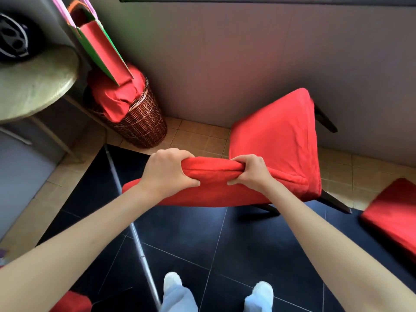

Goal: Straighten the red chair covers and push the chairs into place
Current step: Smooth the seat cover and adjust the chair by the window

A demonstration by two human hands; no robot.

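1. Both hands grip the top edge of a chair back, bunching its red cover (225, 188). The left hand (167, 171) and right hand (251, 171) sit close together, fingers curled over the far side, thumbs pressed on the near side.
2. Both bare forearms reach forward from the lower corners, nearly straight.
3. The chair (275, 145) stands on the floor ahead near a grey wall, its seat facing away, dark legs showing.
4. A second red seat (391, 215) lies at the right edge.
5. A wicker basket (144, 124) holding red cloth stands to the left, beside a round table (33, 86).
6. No readable writing shows.
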